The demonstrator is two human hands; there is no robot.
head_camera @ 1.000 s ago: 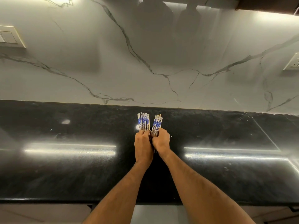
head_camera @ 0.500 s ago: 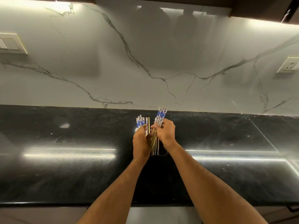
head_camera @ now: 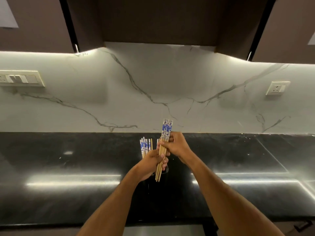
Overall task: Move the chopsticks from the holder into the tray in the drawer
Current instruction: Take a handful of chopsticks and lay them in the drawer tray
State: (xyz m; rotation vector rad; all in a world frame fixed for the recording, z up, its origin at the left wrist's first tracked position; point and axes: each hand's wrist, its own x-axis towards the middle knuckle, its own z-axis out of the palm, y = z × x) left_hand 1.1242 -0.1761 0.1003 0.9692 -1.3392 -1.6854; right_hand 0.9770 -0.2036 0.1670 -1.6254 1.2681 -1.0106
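**Chopsticks half out of the holder**

On the black counter (head_camera: 68, 193), the left hand (head_camera: 150, 163) curls round a bundle of blue-patterned chopsticks (head_camera: 144, 147) that stand upright, their lower ends hidden behind it. Just beside it, the right hand (head_camera: 176, 145) grips a second bundle (head_camera: 164, 147) near its middle, tilted, tips clear at the bottom. The holder is hidden behind the hands — no drawer or tray shows. The sticks look light, stiff and smooth, so a loose bundle may fan out or slip — clench mid-length, all sticks together.
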